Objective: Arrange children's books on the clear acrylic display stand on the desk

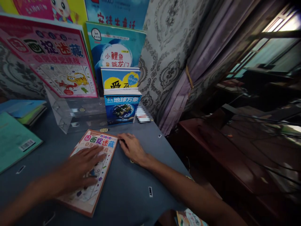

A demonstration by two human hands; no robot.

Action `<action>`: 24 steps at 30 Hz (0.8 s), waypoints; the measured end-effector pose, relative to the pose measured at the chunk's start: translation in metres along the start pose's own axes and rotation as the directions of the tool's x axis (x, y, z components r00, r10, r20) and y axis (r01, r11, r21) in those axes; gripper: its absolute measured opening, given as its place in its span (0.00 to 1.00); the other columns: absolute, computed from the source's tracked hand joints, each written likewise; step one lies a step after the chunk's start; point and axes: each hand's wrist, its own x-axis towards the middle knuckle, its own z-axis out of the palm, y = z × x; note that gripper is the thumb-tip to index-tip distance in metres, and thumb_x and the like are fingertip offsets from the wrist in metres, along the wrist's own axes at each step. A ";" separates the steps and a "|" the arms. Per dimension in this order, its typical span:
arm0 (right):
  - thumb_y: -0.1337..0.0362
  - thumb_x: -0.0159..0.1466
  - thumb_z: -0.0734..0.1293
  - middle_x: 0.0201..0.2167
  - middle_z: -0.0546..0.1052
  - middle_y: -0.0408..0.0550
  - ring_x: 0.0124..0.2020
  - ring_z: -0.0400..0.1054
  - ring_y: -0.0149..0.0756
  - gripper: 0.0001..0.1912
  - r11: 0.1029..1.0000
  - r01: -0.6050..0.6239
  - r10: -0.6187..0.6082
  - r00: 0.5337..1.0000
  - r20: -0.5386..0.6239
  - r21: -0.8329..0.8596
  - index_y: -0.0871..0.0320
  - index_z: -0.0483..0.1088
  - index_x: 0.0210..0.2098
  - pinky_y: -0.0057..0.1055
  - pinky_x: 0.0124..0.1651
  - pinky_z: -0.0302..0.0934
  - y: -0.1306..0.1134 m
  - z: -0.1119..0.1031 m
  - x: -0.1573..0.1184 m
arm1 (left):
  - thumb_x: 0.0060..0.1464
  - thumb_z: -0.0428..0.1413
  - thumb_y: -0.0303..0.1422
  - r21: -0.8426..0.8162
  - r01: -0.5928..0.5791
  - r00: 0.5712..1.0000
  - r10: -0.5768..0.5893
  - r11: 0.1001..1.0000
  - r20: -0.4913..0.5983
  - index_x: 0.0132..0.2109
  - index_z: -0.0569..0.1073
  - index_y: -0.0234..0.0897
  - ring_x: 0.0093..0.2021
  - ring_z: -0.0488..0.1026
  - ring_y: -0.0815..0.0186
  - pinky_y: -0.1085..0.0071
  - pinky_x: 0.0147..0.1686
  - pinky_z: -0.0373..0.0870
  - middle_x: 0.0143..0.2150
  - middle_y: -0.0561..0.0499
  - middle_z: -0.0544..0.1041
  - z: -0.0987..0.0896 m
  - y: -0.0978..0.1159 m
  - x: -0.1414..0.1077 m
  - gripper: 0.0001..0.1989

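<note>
An orange-edged picture book (107, 157) lies flat, cover up, on the grey table (131, 194). Over its cover is my left hand (81, 169), fingers spread and somewhat blurred; whether it presses on the book is hard to tell. My right hand (131, 147) rests on the table at the book's upper right corner, its fingertips at the corner and its fingers loosely bent. Behind the book, a clear stepped stand (82, 110) holds a pink picture book (58, 59), a blue magazine with a globe (123, 108) and a teal book (117, 40).
A green book (16, 141) and a blue booklet (25, 106) lie at the left. Another book (190, 218) shows at the bottom edge. Purple curtains (188, 69) hang beside the patterned wall. A dark red cabinet (223, 163) with cables stands right of the table.
</note>
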 end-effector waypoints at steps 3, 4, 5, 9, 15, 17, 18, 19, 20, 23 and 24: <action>0.70 0.70 0.60 0.50 0.78 0.54 0.50 0.68 0.45 0.17 1.000 0.023 -0.023 0.998 0.061 0.003 0.59 0.67 0.57 0.44 0.54 0.60 -0.002 0.000 -0.001 | 0.45 0.63 0.57 -0.046 -0.032 0.996 0.036 0.998 0.079 0.73 0.46 0.59 0.72 0.53 0.42 0.42 0.64 0.60 0.75 0.48 0.49 0.009 0.009 -0.040 0.53; 0.70 0.70 0.61 0.52 0.77 0.54 0.52 0.67 0.45 0.18 0.999 0.032 -0.032 0.997 0.076 0.006 0.59 0.66 0.59 0.45 0.55 0.60 -0.003 0.001 -0.001 | 0.41 0.65 0.58 -0.042 -0.010 0.995 0.014 0.999 0.096 0.73 0.44 0.59 0.72 0.52 0.41 0.41 0.65 0.58 0.75 0.48 0.49 0.012 0.013 -0.049 0.58; 0.69 0.70 0.61 0.53 0.76 0.55 0.53 0.66 0.45 0.19 0.999 0.038 -0.039 0.995 0.088 0.011 0.58 0.66 0.60 0.45 0.56 0.59 -0.003 0.002 0.000 | 0.38 0.67 0.57 -0.033 0.001 0.995 0.003 0.999 0.101 0.73 0.42 0.59 0.72 0.52 0.41 0.40 0.65 0.57 0.75 0.47 0.48 0.015 0.019 -0.055 0.61; 0.65 0.71 0.61 0.58 0.74 0.56 0.60 0.63 0.45 0.19 0.999 0.035 -0.037 0.993 0.115 0.025 0.58 0.65 0.61 0.47 0.60 0.56 -0.006 0.006 0.009 | 0.46 0.66 0.49 0.037 0.042 0.998 -0.044 0.998 0.036 0.73 0.40 0.57 0.72 0.53 0.42 0.40 0.64 0.58 0.75 0.46 0.49 0.022 0.040 -0.055 0.57; 0.63 0.71 0.62 0.61 0.73 0.56 0.65 0.60 0.48 0.19 1.000 0.022 -0.022 0.991 0.134 0.003 0.59 0.66 0.60 0.50 0.63 0.54 -0.013 0.013 0.022 | 0.57 0.59 0.46 0.161 0.075 0.992 -0.057 0.984 -0.116 0.73 0.51 0.51 0.72 0.54 0.47 0.46 0.64 0.60 0.73 0.46 0.57 0.025 0.054 -0.041 0.41; 0.63 0.71 0.62 0.63 0.71 0.56 0.66 0.58 0.49 0.19 0.999 0.029 -0.027 0.992 0.121 -0.018 0.58 0.67 0.60 0.51 0.64 0.54 -0.018 0.015 0.020 | 0.59 0.57 0.45 0.171 0.056 0.986 -0.028 0.984 -0.165 0.72 0.54 0.48 0.71 0.56 0.49 0.49 0.65 0.60 0.72 0.45 0.59 0.029 0.056 -0.038 0.38; 0.63 0.71 0.62 0.63 0.70 0.55 0.66 0.58 0.49 0.18 0.999 0.038 -0.035 0.993 0.115 -0.027 0.58 0.67 0.60 0.51 0.64 0.53 -0.020 0.016 0.018 | 0.59 0.56 0.44 0.175 0.035 0.981 -0.001 0.984 -0.192 0.71 0.56 0.46 0.71 0.57 0.50 0.51 0.65 0.60 0.72 0.44 0.61 0.031 0.058 -0.036 0.36; 0.63 0.71 0.62 0.63 0.70 0.56 0.66 0.58 0.49 0.18 0.998 0.049 -0.045 0.993 0.108 -0.031 0.58 0.67 0.60 0.51 0.64 0.53 -0.022 0.016 0.016 | 0.60 0.55 0.44 0.180 0.008 0.975 0.032 0.984 -0.219 0.71 0.58 0.43 0.70 0.59 0.51 0.53 0.64 0.61 0.70 0.44 0.63 0.033 0.061 -0.032 0.34; 0.64 0.71 0.62 0.63 0.71 0.56 0.66 0.59 0.49 0.18 0.998 0.063 -0.059 0.993 0.102 -0.031 0.59 0.67 0.59 0.51 0.65 0.53 -0.024 0.017 0.013 | 0.61 0.54 0.43 0.188 -0.007 0.969 0.053 0.982 -0.242 0.69 0.61 0.40 0.68 0.61 0.52 0.54 0.64 0.62 0.68 0.43 0.66 0.035 0.065 -0.028 0.32; 0.66 0.70 0.63 0.58 0.75 0.56 0.63 0.62 0.47 0.18 0.993 0.117 -0.116 0.990 0.077 -0.004 0.60 0.68 0.58 0.48 0.63 0.56 -0.025 0.019 0.002 | 0.62 0.52 0.42 0.229 0.005 0.952 0.066 0.974 -0.299 0.60 0.70 0.34 0.61 0.68 0.51 0.56 0.59 0.67 0.60 0.40 0.75 0.031 0.077 -0.011 0.24; 0.67 0.69 0.63 0.56 0.76 0.56 0.61 0.64 0.47 0.17 0.991 0.134 -0.135 0.989 0.067 0.009 0.60 0.69 0.57 0.47 0.62 0.57 -0.025 0.019 -0.001 | 0.62 0.52 0.42 0.251 -0.004 0.947 0.084 0.968 -0.310 0.56 0.73 0.33 0.58 0.71 0.52 0.57 0.56 0.70 0.55 0.39 0.77 0.027 0.081 -0.006 0.21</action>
